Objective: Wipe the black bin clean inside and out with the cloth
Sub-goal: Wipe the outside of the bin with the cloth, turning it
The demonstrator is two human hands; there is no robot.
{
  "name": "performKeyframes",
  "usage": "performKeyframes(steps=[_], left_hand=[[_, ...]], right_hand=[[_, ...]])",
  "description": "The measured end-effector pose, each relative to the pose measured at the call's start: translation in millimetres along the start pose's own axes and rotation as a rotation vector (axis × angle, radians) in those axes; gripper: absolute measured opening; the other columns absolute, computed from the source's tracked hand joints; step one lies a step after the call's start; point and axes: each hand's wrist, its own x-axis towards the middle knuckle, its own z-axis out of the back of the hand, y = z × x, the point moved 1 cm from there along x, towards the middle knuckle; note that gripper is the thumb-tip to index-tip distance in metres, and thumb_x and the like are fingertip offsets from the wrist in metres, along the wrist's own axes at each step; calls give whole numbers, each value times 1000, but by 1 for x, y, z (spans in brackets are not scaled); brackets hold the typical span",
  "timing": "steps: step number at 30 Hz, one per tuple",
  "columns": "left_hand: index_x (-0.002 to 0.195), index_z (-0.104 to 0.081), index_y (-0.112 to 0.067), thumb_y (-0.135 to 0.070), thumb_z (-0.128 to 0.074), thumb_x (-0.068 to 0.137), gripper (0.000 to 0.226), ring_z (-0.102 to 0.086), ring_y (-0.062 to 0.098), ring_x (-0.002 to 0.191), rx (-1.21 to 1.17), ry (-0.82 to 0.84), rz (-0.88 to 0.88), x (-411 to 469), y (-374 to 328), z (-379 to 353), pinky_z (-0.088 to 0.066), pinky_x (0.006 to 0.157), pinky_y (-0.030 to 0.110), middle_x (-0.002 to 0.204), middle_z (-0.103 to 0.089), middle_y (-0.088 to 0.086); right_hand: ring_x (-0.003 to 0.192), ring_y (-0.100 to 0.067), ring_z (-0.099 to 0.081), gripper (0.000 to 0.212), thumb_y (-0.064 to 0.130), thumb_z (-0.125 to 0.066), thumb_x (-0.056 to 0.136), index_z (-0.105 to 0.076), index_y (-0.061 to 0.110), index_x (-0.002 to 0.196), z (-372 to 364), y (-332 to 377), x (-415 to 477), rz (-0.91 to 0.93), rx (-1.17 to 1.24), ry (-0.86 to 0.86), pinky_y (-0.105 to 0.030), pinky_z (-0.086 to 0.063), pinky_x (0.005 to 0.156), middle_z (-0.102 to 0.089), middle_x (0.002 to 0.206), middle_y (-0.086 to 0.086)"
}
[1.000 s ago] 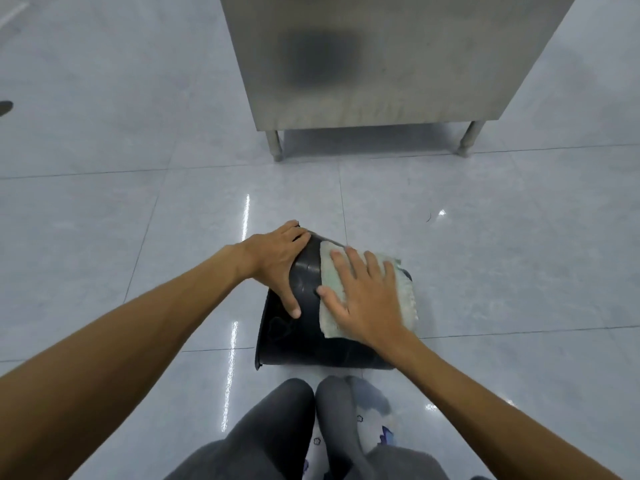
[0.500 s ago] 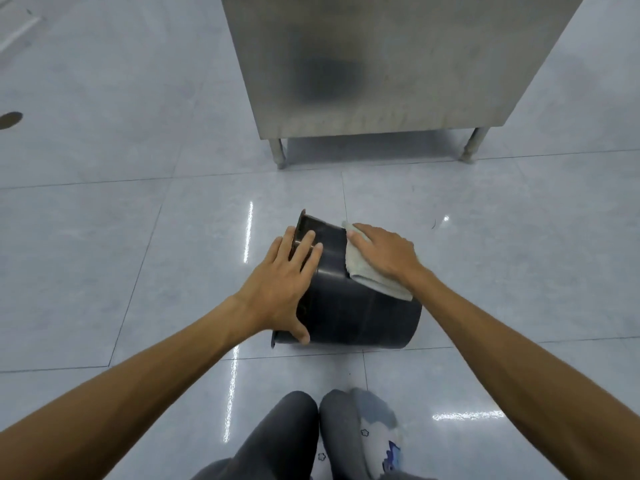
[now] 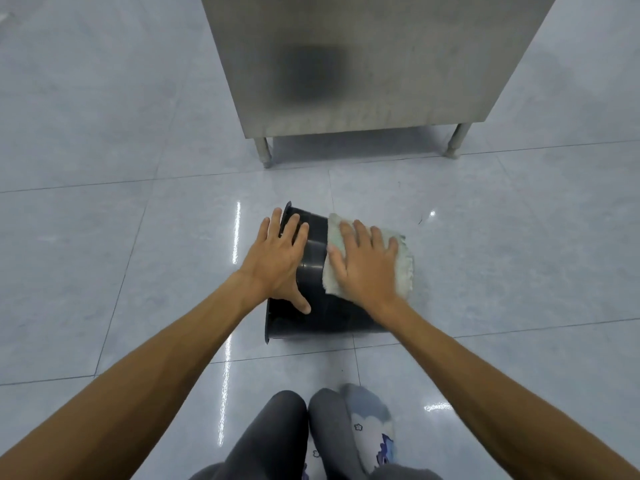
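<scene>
We had the black bin (image 3: 325, 317) lying on its side on the floor (image 3: 138, 271), rim to the left, just beyond our knees (image 3: 304, 427). Our left hand (image 3: 277, 261) rested flat on its wall near the rim, fingers straight and apart. Our right hand (image 3: 367, 268) pressed the cloth (image 3: 403, 261) onto the bin's upper side toward the right end, fingers likewise spread. A steel cabinet (image 3: 363, 64) stood farther off.

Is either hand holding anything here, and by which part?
Nothing is gripped. The left hand lies flat on the outer wall of the black bin near its rim; the right hand presses the cloth flat against that wall.
</scene>
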Motion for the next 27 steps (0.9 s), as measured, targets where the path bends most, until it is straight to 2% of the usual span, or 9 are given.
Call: performKeyframes(steps=[3,7,13,15,18,22,23,25,27], left_hand=[[157,0,-6,-92,-68,45,157,10,48,149,-32,20,-4,11,4,4,-5,122,57,166,0,19],[157,3,-8,-88,-71,48,154,14,47,148,-39,39,4,14,2,5,-1,122,57,166,3,18],[157,4,-6,-92,-64,52,152,14,50,147,15,8,-15,3,1,-2,3,120,56,165,3,20],[157,2,-5,-92,-65,50,153,13,51,147,11,-2,-25,-2,-1,-4,0,121,56,165,1,21],[157,-2,-5,-89,-68,50,152,12,50,148,-28,-9,-12,-16,-8,-7,-6,122,58,165,0,21],[158,-1,-6,-86,-72,50,151,12,48,149,-77,-37,29,-33,-20,-13,-5,122,55,166,2,20],[158,-1,-7,-85,-73,50,151,11,48,149,-86,-45,42,-36,-23,-15,-5,121,54,166,3,19],[158,-2,-7,-84,-74,49,152,10,48,149,-86,-41,67,-38,-24,-16,-4,121,54,166,2,19],[158,-2,-8,-85,-74,48,152,9,48,149,-73,-24,86,-34,-22,-15,-2,121,54,166,2,19]], right_hand=[[153,-39,-29,66,57,-23,106,-35,21,160,-19,2,-51,64,-9,-131,-68,-20,119,-32,168,-10],[158,-40,-15,70,57,-33,105,-26,20,164,-45,-1,-87,143,-27,-197,-70,-15,121,-20,172,-12],[147,-39,-38,60,50,-28,109,-38,19,159,-21,10,-55,87,-19,-203,-68,-23,119,-41,161,-14],[139,-36,-46,58,50,-28,106,-44,21,154,-8,14,-24,3,23,-132,-67,-28,116,-49,154,-10],[127,-36,-54,59,51,-21,105,-46,25,150,9,8,20,-60,96,101,-64,-33,109,-57,145,-8],[133,-36,-53,66,59,-13,104,-49,31,150,16,-14,72,-100,212,494,-55,-37,110,-55,153,-7],[134,-35,-52,68,61,-12,101,-52,32,148,16,-18,78,-120,219,548,-53,-37,110,-54,154,-5],[133,-36,-52,68,62,-14,99,-55,32,144,18,-21,81,-132,221,548,-50,-39,107,-54,152,-7],[134,-40,-50,64,60,-19,103,-45,30,153,20,-19,71,-128,219,475,-51,-38,110,-49,153,-15]])
